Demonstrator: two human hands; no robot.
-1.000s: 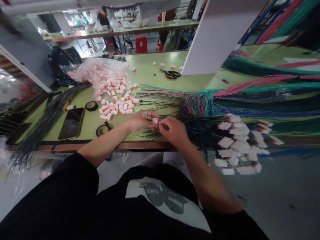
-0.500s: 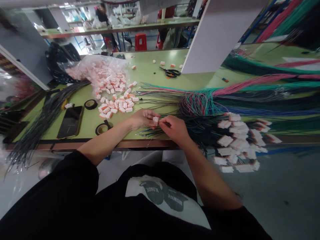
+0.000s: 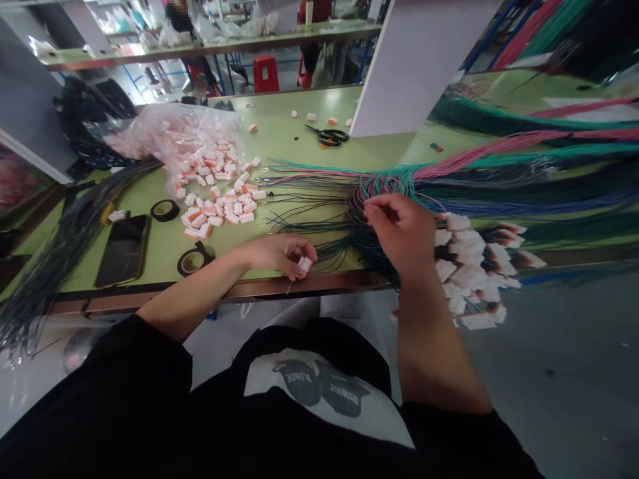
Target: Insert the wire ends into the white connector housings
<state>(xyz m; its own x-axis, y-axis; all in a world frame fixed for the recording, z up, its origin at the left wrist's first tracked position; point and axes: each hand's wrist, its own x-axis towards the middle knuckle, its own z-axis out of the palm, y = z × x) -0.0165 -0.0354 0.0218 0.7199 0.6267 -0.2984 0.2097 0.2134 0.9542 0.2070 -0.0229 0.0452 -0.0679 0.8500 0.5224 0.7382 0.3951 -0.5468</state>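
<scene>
Near the table's front edge, my left hand [image 3: 282, 255] pinches a small white connector [image 3: 305, 264] between thumb and fingers. My right hand [image 3: 402, 229] is raised over the bundled wires [image 3: 387, 183], its fingers pressed together; whatever they hold, if anything, is too small to make out. Loose wire ends [image 3: 309, 206] fan out leftward between the hands and the pile of white and orange connectors [image 3: 217, 213]. Right of my right hand, a heap of white connectors fitted with wires [image 3: 466, 256] hangs at the table edge.
A clear bag of connectors [image 3: 164, 133], two black tape rolls [image 3: 164, 210], a phone [image 3: 121, 249] and dark wires [image 3: 74, 233] lie at left. Black scissors [image 3: 327, 136] rest near a white upright panel [image 3: 404, 73]. Further back are a red stool [image 3: 265, 74] and a person [image 3: 180, 18].
My right hand has moved away from the connector, up and to the right over the wires. My left hand has dropped slightly toward the table edge with the connector. The view has shifted a little.
</scene>
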